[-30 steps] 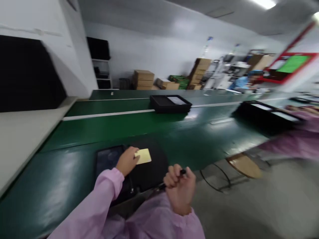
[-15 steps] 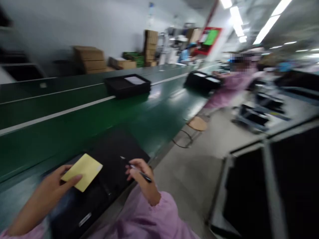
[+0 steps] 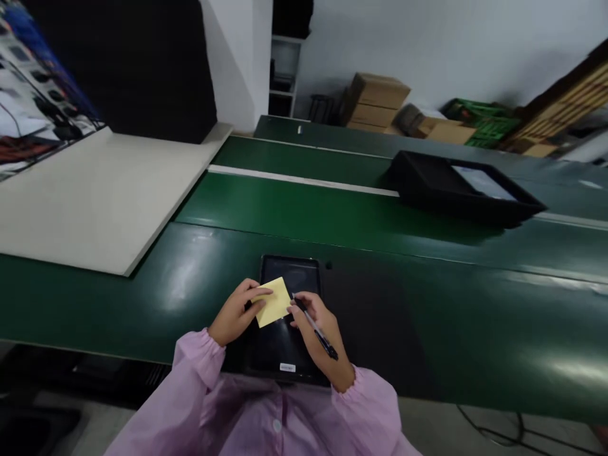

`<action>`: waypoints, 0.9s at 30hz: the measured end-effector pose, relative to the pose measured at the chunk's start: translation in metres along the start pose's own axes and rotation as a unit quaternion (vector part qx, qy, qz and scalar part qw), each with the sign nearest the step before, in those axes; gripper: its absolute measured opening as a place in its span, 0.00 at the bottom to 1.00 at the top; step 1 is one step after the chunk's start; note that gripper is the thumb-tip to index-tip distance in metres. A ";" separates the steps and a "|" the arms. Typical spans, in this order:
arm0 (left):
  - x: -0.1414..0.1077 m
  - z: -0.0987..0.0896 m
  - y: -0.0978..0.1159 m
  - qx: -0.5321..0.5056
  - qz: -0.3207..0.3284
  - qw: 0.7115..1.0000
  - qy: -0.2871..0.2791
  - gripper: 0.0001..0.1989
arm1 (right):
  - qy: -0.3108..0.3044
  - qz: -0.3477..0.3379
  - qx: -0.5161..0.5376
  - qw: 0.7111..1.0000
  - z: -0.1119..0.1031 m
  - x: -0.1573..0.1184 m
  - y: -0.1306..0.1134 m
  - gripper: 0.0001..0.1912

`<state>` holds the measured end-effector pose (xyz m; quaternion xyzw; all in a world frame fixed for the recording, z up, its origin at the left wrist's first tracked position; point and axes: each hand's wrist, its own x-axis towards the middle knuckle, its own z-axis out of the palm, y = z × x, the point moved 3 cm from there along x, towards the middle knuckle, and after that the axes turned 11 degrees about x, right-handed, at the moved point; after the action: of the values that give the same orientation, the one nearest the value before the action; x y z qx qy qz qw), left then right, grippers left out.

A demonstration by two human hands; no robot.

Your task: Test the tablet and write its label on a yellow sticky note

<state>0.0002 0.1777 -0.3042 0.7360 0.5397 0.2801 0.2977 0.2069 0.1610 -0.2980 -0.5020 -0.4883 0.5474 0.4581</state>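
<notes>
Yellow sticky notes [image 3: 275, 306] are pinched at their left side between the thumb and fingers of my left hand [image 3: 236, 312]. A black pen [image 3: 327, 345] rests in my right hand [image 3: 323, 332], its tip close to the right edge of the yellow paper; whether it touches I cannot tell. No writing shows on the paper. Beneath both hands lies a black tablet-like device [image 3: 295, 273] with a glossy screen and a small white label [image 3: 287, 367] near its lower edge. It lies at the left of a flat black mat [image 3: 375, 310], partly covered by my hands.
On the green bench [image 3: 209, 253], a black tray [image 3: 408, 183] holding a white sheet [image 3: 484, 182] stands to the right. A pale board [image 3: 95, 202] lies at left, before a large black panel [image 3: 133, 69]. Cardboard boxes [image 3: 380, 95] and a green crate [image 3: 484, 120] stand behind.
The view has swung left, facing the bench squarely. My hands have come together, bringing the pen beside the sticky notes over the device.
</notes>
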 end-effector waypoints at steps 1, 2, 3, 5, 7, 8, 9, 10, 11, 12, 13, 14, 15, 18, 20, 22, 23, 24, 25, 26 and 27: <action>-0.003 0.002 0.000 -0.009 -0.001 1.000 0.007 0.14 | -0.001 0.012 0.000 1.000 0.002 0.002 0.003 0.19; -0.005 0.004 0.000 -0.018 -0.005 1.000 0.014 0.15 | 0.004 0.026 0.005 1.000 0.004 0.004 0.006 0.20; -0.008 0.005 -0.001 -0.027 -0.012 0.999 0.021 0.16 | 0.012 0.042 0.012 0.999 0.004 0.004 0.009 0.20; -0.012 0.006 -0.001 -0.035 -0.028 0.998 0.034 0.15 | 0.026 0.066 0.018 0.997 0.002 0.003 0.013 0.20; -0.015 0.005 -0.003 -0.024 -0.053 0.997 0.049 0.09 | 0.025 0.076 0.001 0.997 0.001 0.000 0.015 0.18; -0.015 0.005 -0.005 -0.016 -0.068 0.996 0.054 0.07 | 0.019 0.081 -0.014 0.996 0.001 -0.002 0.015 0.18; -0.016 0.005 -0.007 -0.009 -0.083 0.995 0.058 0.07 | 0.012 0.085 -0.031 0.996 0.001 -0.003 0.015 0.17; -0.016 0.005 -0.008 -0.007 -0.095 0.994 0.059 0.08 | 0.004 0.087 -0.047 0.995 0.002 -0.005 0.016 0.16; -0.016 0.006 -0.010 -0.009 -0.100 0.993 0.056 0.08 | -0.004 0.088 -0.063 0.994 0.003 -0.005 0.016 0.15; -0.016 0.006 -0.010 -0.015 -0.100 0.994 0.051 0.06 | -0.013 0.086 -0.080 0.993 0.004 -0.006 0.017 0.14; -0.017 0.007 -0.010 -0.022 -0.093 0.994 0.047 0.04 | -0.022 0.079 -0.098 0.992 0.005 -0.006 0.017 0.12; -0.018 0.008 -0.010 -0.029 -0.086 0.995 0.045 0.04 | -0.031 0.069 -0.118 0.990 0.006 -0.006 0.017 0.12; -0.019 0.009 -0.009 -0.033 -0.078 0.995 0.047 0.07 | -0.039 0.059 -0.138 0.988 0.006 -0.006 0.017 0.11; -0.024 0.012 -0.006 -0.034 -0.072 0.995 0.065 0.14 | -0.045 0.042 -0.173 0.983 0.007 -0.005 0.016 0.10; -0.027 0.014 -0.005 -0.026 -0.081 0.994 0.068 0.15 | -0.044 0.053 -0.165 0.984 0.006 -0.005 0.014 0.11; -0.028 0.014 -0.003 -0.012 -0.090 0.994 0.059 0.13 | -0.046 0.060 -0.147 0.986 0.005 -0.005 0.012 0.11; -0.028 0.014 -0.002 0.001 -0.087 0.995 0.055 0.13 | -0.045 0.061 -0.137 0.988 0.005 -0.005 0.011 0.12; -0.027 0.013 0.000 0.021 -0.077 0.995 0.054 0.13 | -0.045 0.060 -0.129 0.989 0.004 -0.005 0.010 0.12; -0.025 0.011 0.003 0.051 -0.061 0.995 0.053 0.14 | -0.045 0.059 -0.123 0.990 0.003 -0.004 0.009 0.13; -0.023 0.009 0.006 0.088 -0.042 0.994 0.051 0.15 | -0.048 0.056 -0.118 0.990 0.003 -0.004 0.008 0.13; -0.021 0.006 0.009 0.127 -0.021 0.991 0.048 0.14 | -0.053 0.056 -0.117 0.990 0.002 -0.003 0.007 0.13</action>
<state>0.0050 0.1547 -0.3039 0.7419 0.6000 0.2377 0.1817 0.2050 0.1570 -0.3044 -0.5493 -0.5431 0.5373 0.3385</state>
